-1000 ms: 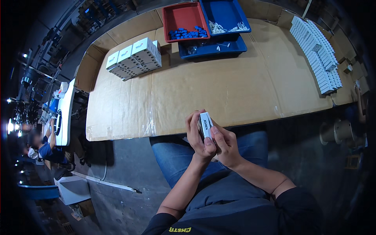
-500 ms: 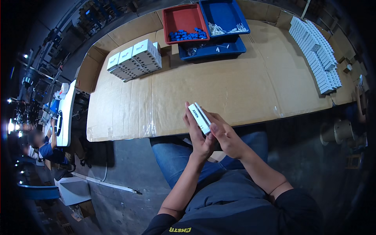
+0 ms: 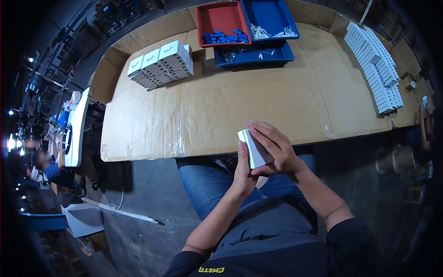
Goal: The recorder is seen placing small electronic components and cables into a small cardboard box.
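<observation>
Just past the table's near edge, above my lap, I hold a white rectangular box between both hands. My left hand grips its left side, the thumb lying along the edge. My right hand wraps round the far and right sides, its fingers bent over the top end. A broad plain white face points up toward me, with a thin seam along the left edge. The palms hide the box's underside and right side.
Cardboard covers the table, with raised cardboard walls behind. Stacked white boxes stand at left, and rows of white pieces at right. At the back are a red tray of blue parts and blue trays with white pieces. A co-worker sits far left.
The box has been turned in my hands, so its printed narrow side no longer shows and a plain broad face does. Both hands have shifted slightly right; the right fingers now reach over the top.
</observation>
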`<state>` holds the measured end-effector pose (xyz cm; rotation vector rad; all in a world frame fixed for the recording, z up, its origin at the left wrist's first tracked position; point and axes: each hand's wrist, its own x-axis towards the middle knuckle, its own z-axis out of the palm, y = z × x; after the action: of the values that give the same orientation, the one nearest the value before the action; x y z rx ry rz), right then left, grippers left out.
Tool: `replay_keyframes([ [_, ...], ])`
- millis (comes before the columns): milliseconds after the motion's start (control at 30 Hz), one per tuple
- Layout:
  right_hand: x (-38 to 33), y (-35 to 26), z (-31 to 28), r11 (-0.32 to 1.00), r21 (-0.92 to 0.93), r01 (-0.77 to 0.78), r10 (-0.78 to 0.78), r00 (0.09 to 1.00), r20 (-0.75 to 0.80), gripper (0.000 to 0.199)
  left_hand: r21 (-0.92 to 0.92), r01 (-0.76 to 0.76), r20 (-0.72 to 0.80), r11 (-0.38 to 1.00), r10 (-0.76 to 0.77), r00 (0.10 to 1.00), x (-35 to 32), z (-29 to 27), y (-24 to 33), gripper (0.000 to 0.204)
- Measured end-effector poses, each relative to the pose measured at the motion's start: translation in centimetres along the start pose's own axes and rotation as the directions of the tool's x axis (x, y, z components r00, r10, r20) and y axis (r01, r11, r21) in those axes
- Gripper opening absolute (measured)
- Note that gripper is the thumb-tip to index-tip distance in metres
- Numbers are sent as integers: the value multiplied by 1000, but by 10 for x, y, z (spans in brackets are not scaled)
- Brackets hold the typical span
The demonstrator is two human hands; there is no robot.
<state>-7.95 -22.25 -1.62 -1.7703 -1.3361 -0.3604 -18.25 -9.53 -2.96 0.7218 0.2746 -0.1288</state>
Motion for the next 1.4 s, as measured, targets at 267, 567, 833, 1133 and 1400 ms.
replay_keyframes([
  [267,-7,6,15,992,111,-62,73,993,-96,90,-43,30,48,999,-28,998,3,-10,2,76],
  [567,-3,-6,32,702,523,-483,560,829,14,80,548,-437,37,714,501,865,24,-6,-13,70],
  [833,-16,-1,19,944,173,-280,268,959,92,54,207,-273,-163,939,308,937,25,-17,-6,69],
  [1133,-24,10,32,991,-62,-119,126,985,121,46,179,-167,-324,969,219,920,32,-29,-20,65],
  [1400,-39,10,60,974,-135,-180,176,984,-40,41,102,-106,-461,989,141,876,29,-11,-14,52],
])
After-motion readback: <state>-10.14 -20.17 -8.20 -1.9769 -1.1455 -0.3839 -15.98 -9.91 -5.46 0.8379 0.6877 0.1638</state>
